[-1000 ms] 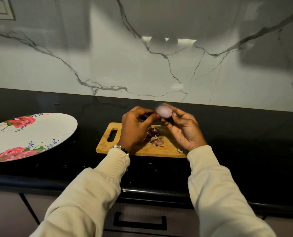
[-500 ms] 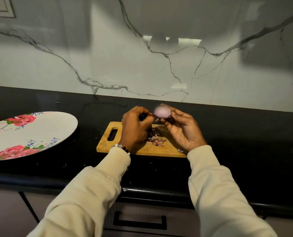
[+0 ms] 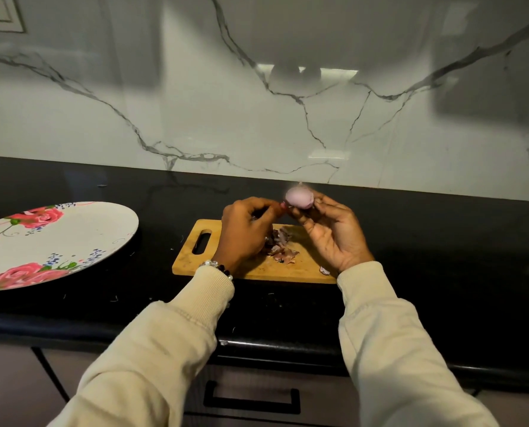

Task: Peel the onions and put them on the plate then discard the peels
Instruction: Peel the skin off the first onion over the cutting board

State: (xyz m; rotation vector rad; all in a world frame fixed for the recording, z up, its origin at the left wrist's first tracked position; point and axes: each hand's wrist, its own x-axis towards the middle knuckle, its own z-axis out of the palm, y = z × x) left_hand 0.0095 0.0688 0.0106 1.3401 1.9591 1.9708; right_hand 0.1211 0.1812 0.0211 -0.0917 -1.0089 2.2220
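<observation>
While your right hand (image 3: 334, 235) pinches the peeled onion (image 3: 299, 198) above the cutting board (image 3: 250, 269), tip toward twelve o'clock, your left hand's (image 3: 244, 232) curled grip picks at its nine o'clock side; the plate (image 3: 81, 238) at nine o'clock holds nothing.

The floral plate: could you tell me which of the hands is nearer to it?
Left. The left hand is over the cutting board, on the side toward the plate; the right hand, holding the onion, is farther away.
</observation>
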